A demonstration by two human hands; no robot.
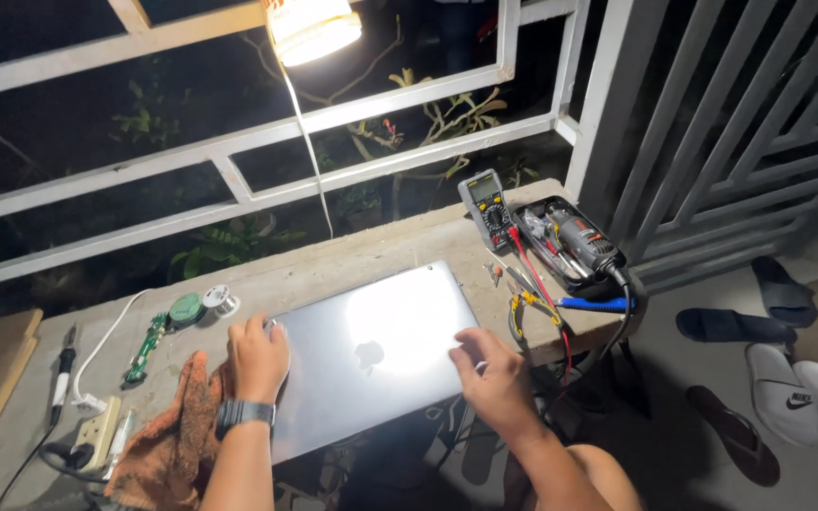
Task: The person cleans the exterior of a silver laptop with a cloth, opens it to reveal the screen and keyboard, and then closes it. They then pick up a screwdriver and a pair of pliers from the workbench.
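We find a closed silver laptop (pixel 371 355) lying flat on the concrete tabletop (pixel 352 255), lid up, its near edge overhanging the tabletop's near side. The left hand (pixel 257 358) rests on the laptop's left edge, fingers curled over the far-left corner, gripping that edge; a dark wristwatch (pixel 244 413) sits on the wrist. The right hand (pixel 492 371) presses on the laptop's near-right corner, fingers bent and closed on the edge.

We note an orange rag (pixel 174 445) just left of the laptop, partly under the left forearm. Farther left lie a green circuit board (pixel 147 346), a round green tin (pixel 186 308) and a small spool of solder (pixel 217 299), close together. A soldering iron (pixel 63 374) lies near the tabletop's left end, and a beige power strip (pixel 98 433) sits near it with a white cable (pixel 106 336) running away.

To the right of the laptop we record a multimeter (pixel 487 201) with red and black leads, an open black case (pixel 568 241) holding a rotary tool, a blue-handled tool (pixel 594 304) and yellow-handled pliers (pixel 521 310).

A lit bulb (pixel 312 28) hangs above the far white railing (pixel 239 151). Sandals (pixel 788 378) lie on the floor at right.
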